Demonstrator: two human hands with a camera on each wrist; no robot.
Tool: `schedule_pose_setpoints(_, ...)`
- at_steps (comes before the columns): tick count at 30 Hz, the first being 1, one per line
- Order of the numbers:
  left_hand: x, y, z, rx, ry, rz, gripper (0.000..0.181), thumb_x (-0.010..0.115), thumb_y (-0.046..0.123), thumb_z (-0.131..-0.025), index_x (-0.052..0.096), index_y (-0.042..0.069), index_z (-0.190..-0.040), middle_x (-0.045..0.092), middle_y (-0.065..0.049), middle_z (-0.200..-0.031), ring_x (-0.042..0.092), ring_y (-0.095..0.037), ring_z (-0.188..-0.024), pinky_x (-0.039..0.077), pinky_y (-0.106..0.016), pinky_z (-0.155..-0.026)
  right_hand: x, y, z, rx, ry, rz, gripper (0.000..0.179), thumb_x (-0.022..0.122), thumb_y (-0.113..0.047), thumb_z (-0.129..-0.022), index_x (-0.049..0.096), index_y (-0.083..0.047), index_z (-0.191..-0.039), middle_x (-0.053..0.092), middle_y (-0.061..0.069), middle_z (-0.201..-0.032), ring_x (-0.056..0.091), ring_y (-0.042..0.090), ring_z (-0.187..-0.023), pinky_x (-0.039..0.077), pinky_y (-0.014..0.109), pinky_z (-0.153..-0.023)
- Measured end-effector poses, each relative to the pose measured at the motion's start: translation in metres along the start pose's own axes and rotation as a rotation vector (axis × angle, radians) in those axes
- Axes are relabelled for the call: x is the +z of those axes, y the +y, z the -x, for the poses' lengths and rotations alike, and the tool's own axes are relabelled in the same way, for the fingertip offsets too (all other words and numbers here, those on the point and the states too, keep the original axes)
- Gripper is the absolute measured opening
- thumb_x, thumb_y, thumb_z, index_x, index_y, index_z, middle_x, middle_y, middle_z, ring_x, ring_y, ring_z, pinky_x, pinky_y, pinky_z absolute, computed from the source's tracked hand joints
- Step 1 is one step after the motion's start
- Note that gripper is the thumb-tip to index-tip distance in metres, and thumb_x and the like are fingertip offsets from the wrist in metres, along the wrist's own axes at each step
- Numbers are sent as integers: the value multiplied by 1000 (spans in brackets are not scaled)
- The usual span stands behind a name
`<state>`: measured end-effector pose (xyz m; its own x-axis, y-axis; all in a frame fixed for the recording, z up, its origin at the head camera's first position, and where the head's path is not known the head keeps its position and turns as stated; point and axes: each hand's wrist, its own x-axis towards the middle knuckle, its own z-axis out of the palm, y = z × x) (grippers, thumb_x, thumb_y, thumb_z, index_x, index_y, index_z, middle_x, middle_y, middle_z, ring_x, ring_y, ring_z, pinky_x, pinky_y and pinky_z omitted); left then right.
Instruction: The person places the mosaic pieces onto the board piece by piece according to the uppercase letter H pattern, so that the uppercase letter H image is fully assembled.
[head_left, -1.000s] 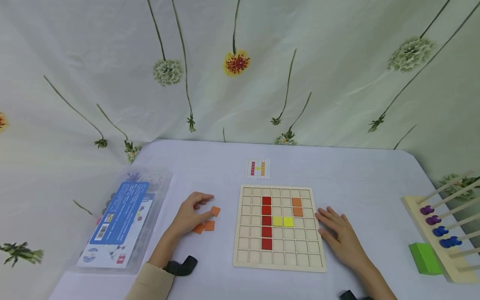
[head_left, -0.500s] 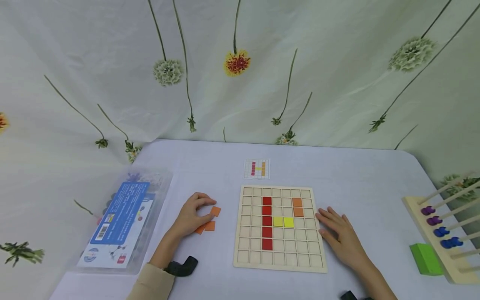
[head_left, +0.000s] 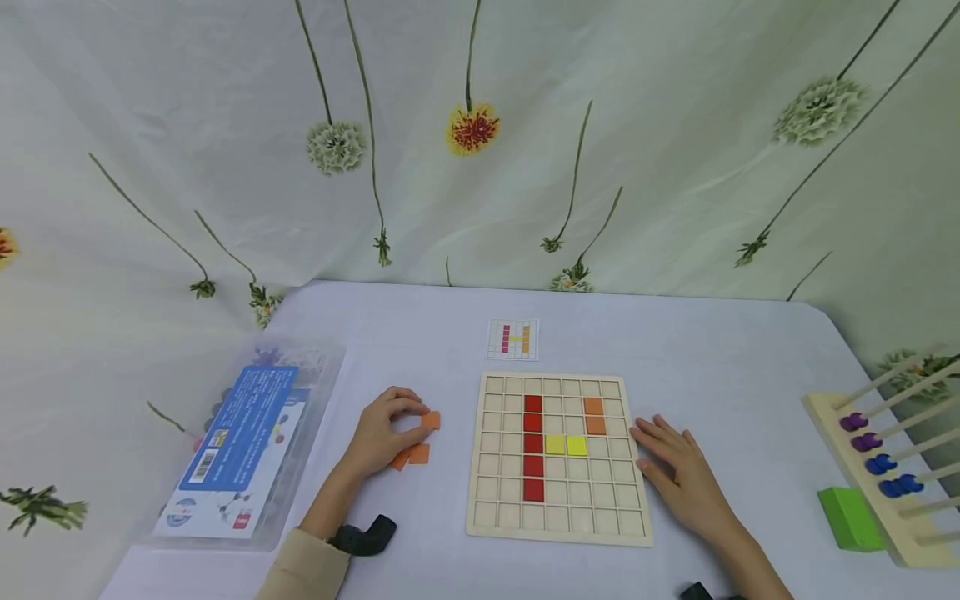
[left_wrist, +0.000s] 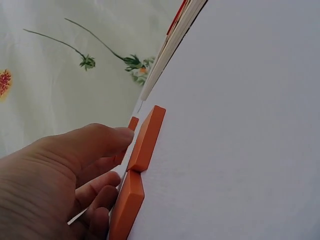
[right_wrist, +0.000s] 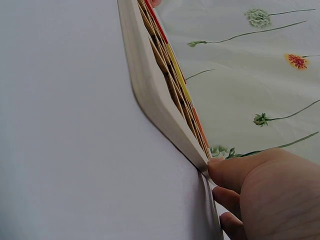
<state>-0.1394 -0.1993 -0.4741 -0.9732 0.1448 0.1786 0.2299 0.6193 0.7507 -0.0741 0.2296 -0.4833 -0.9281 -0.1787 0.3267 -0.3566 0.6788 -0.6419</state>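
Note:
My left hand (head_left: pixel 382 432) pinches an orange square tile (head_left: pixel 431 420) between thumb and forefinger, low over the table. In the left wrist view the thumb covers part of this tile (left_wrist: pixel 134 123). Two more orange tiles lie by the palm: one (head_left: pixel 418 453) in plain sight, the other (head_left: pixel 400 459) partly under the hand. To the right is a wooden grid board (head_left: pixel 558 533) bearing a column of red tiles (head_left: pixel 533 443), two yellow tiles (head_left: pixel 576 446) and two orange tiles (head_left: pixel 595 416). My right hand (head_left: pixel 678 475) lies with fingers extended, its thumb touching the board's edge (right_wrist: pixel 172 127).
Behind the board lies a small pattern card (head_left: pixel 513 340). A clear plastic case (head_left: pixel 258 533) with a blue label sits at the left. A wooden bead rack (head_left: pixel 862 479) and a green block (head_left: pixel 851 518) stand at the right.
The left thumb and forefinger have closed on the upper orange tile, which has turned slightly straighter. The right hand stays in place at the board.

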Motion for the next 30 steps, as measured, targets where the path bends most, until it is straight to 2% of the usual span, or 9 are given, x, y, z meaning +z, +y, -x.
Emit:
schedule_pose_setpoints(7,-2,7,-1,-104,60,-11,24,79,13,-79,73,8,-102,69,-4,-90,58,-16,-82,48,-26,-75,0,0,0,2,-2,-2,40,68,-8,-88,63,-3,-127,56,21,-137,39,50,-132,15,69,-110)
schedule_pose_setpoints(12,-5,24,-3,-84,67,22,24,78,11,-79,73,8,-102,70,-4,-93,63,-17,-84,53,-29,-77,0,0,0,3,4,3,40,68,-8,-88,64,-3,-127,57,21,-136,40,50,-132,16,68,-110)
schedule_pose_setpoints(17,0,52,-7,-46,33,68,25,76,8,-78,72,7,-103,70,-4,-95,63,-20,-87,53,-37,-82,0,0,0,-1,6,2,40,68,-8,-88,63,-3,-127,57,21,-136,40,50,-132,16,68,-110)
schedule_pose_setpoints(21,14,76,-13,6,-34,78,23,76,8,-78,72,8,-100,70,-2,-93,61,-21,-86,53,-39,-81,-1,1,0,-4,12,4,40,68,-7,-88,64,-3,-127,57,21,-136,40,49,-132,16,68,-110)
schedule_pose_setpoints(23,24,88,-15,56,-79,85,22,77,8,-78,72,7,-99,69,-2,-91,62,-21,-85,54,-38,-80,-1,1,0,-4,13,5,40,68,-7,-88,64,-3,-127,57,21,-136,40,49,-132,16,68,-110)
schedule_pose_setpoints(27,48,109,-20,154,-164,78,20,78,10,-78,71,7,-96,68,0,-87,61,-19,-81,54,-32,-76,-1,1,0,-3,9,-3,40,67,-7,-88,63,-3,-127,57,21,-136,40,50,-132,15,69,-110)
schedule_pose_setpoints(30,69,120,-23,191,-222,48,19,78,14,-79,72,8,-96,67,2,-87,59,-15,-80,53,-27,-75,0,1,0,-3,7,-8,39,67,-8,-88,64,-3,-127,57,21,-136,40,50,-132,16,70,-109)
